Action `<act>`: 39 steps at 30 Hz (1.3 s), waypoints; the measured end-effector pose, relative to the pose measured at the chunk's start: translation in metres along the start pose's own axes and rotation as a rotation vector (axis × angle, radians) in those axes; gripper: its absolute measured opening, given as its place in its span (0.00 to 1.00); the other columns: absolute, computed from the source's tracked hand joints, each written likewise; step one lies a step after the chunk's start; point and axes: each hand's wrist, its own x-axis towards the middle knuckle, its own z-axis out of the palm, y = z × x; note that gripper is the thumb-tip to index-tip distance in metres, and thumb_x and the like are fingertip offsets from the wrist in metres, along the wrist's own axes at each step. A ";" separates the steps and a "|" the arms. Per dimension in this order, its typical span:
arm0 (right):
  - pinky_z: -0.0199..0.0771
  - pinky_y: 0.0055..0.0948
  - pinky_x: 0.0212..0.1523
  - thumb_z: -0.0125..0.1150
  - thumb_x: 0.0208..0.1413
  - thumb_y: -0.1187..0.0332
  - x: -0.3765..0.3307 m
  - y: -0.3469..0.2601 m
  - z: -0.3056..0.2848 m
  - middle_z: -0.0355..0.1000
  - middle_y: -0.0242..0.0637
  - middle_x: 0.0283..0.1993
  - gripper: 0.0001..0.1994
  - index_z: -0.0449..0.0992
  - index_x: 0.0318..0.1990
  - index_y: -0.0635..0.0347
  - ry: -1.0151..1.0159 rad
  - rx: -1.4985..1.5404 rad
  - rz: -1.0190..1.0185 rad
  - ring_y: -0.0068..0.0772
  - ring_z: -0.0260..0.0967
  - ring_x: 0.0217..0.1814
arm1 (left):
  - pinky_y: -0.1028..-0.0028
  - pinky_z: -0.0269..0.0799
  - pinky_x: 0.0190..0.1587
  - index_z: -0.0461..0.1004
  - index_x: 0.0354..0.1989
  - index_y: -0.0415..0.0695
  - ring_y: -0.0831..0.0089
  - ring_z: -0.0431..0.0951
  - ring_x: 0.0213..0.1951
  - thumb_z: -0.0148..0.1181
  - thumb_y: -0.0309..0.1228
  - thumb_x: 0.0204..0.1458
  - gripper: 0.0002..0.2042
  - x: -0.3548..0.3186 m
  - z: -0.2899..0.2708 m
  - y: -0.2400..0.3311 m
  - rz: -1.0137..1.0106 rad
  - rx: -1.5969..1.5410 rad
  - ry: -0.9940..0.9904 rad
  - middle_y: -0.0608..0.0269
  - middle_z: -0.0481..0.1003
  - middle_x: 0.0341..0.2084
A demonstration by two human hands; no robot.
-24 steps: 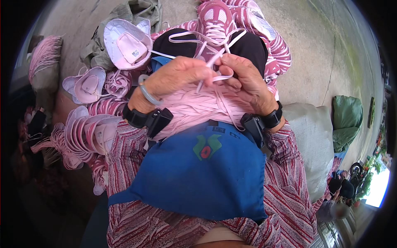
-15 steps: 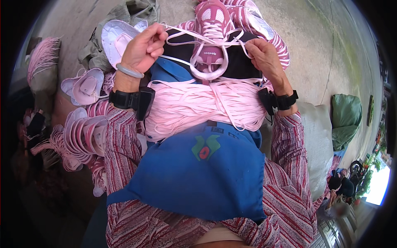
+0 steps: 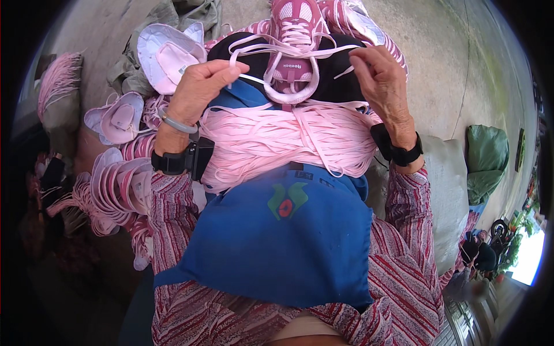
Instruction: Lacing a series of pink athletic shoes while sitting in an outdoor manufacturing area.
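Observation:
A pink and white sneaker (image 3: 296,40) sits in front of me, its heel collar toward me and its toe pointing away. Pale pink shoelaces (image 3: 254,49) run out from its upper eyelets to both sides. My left hand (image 3: 202,86) is closed at the left lace, whose end hangs by the fingertips. On the other side my right hand (image 3: 382,78) pinches the right lace, with a short tip hanging below the fingers. A thick bundle of pale pink laces (image 3: 288,138) lies across my lap between the sneaker and my blue apron (image 3: 277,248).
Pink and white shoe uppers (image 3: 124,184) are stacked at my left, with a pale upper (image 3: 167,57) farther off. More uppers (image 3: 360,29) lie beyond the sneaker. A pale sack (image 3: 447,196) stands at my right, near a green cloth bundle (image 3: 486,158) on the concrete floor (image 3: 433,34).
My left hand has come down toward me, and my right hand has shifted slightly right. The laces that crossed in loops over the sneaker's tongue now spread apart to either side.

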 end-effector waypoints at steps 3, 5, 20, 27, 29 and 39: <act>0.72 0.36 0.35 0.59 0.47 0.73 -0.004 -0.008 0.011 0.66 0.42 0.41 0.14 0.71 0.43 0.60 -0.189 -0.060 -0.022 0.44 0.70 0.36 | 0.89 0.57 0.19 0.74 0.42 0.37 0.88 0.62 0.18 0.59 0.31 0.52 0.12 0.004 0.020 0.001 -0.093 0.010 -0.034 0.70 0.72 0.25; 0.73 0.35 0.36 0.59 0.46 0.74 -0.007 -0.008 0.012 0.65 0.42 0.43 0.14 0.70 0.43 0.62 -0.190 -0.066 -0.109 0.45 0.70 0.37 | 0.89 0.63 0.22 0.73 0.42 0.37 0.87 0.68 0.22 0.58 0.30 0.52 0.12 0.010 0.033 -0.001 -0.063 -0.037 0.007 0.67 0.73 0.26; 0.69 0.29 0.34 0.57 0.48 0.78 0.002 -0.009 0.014 0.68 0.41 0.34 0.07 0.75 0.36 0.62 -0.185 0.144 -0.113 0.41 0.70 0.34 | 0.82 0.76 0.32 0.71 0.36 0.36 0.76 0.78 0.31 0.58 0.27 0.52 0.07 0.041 0.042 -0.015 0.012 -0.056 0.116 0.61 0.75 0.29; 0.69 0.28 0.33 0.57 0.49 0.78 0.013 -0.015 0.025 0.69 0.41 0.34 0.08 0.74 0.38 0.63 -0.231 0.282 0.008 0.39 0.70 0.32 | 0.82 0.75 0.30 0.73 0.31 0.38 0.77 0.77 0.27 0.59 0.25 0.48 0.04 0.048 0.042 -0.016 0.059 0.095 0.184 0.61 0.76 0.25; 0.69 0.28 0.33 0.57 0.49 0.78 0.014 -0.014 0.024 0.69 0.41 0.33 0.08 0.74 0.38 0.63 -0.294 0.329 0.094 0.38 0.69 0.31 | 0.81 0.74 0.30 0.74 0.29 0.38 0.77 0.77 0.26 0.60 0.26 0.47 0.05 0.049 0.042 -0.016 0.072 0.166 0.186 0.62 0.76 0.24; 0.69 0.35 0.36 0.56 0.48 0.76 0.033 -0.020 0.023 0.70 0.45 0.33 0.06 0.75 0.35 0.63 -0.351 0.133 -0.175 0.47 0.69 0.35 | 0.82 0.69 0.27 0.73 0.27 0.37 0.82 0.71 0.23 0.58 0.24 0.46 0.03 0.061 0.030 0.006 0.275 0.749 0.009 0.66 0.73 0.20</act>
